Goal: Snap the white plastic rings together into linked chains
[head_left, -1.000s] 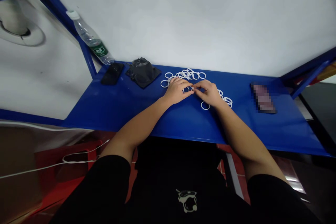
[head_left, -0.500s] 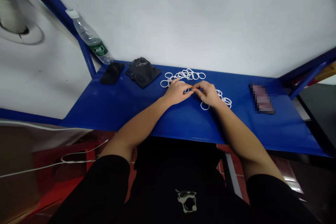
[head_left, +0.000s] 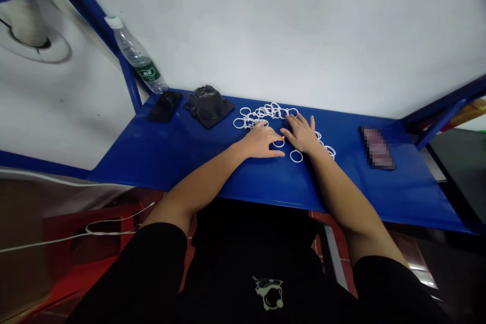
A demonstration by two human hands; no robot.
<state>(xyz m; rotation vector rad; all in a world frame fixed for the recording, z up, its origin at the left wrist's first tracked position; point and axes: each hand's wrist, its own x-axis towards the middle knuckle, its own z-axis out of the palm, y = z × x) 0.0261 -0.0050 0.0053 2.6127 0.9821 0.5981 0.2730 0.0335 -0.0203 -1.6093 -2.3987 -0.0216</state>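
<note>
My left hand (head_left: pixel 263 143) is over the blue table with thumb and fingers apart. Between its thumb and index finger shows a thin white ring (head_left: pixel 279 146), partly covered; whether the hand touches it I cannot tell. My right hand (head_left: pixel 302 136) is spread open, its fingertips close to the right end of a heap of white rings (head_left: pixel 271 110). Just below that palm lies a single white ring (head_left: pixel 296 156). More white rings (head_left: pixel 330 151) lie to the right of my right wrist, partly hidden by it.
A black pouch (head_left: pixel 209 106) and a dark phone (head_left: pixel 164 106) lie on the blue table (head_left: pixel 182 149) at left. Behind them a clear bottle (head_left: pixel 140 61) leans by the blue frame. A blurred-out flat object (head_left: pixel 377 147) lies at right. The white wall (head_left: pixel 266 25) borders the back.
My hands have come apart from their pinch over a ring, and the ring now shows below the left index finger. My right fingers have spread toward the heap.
</note>
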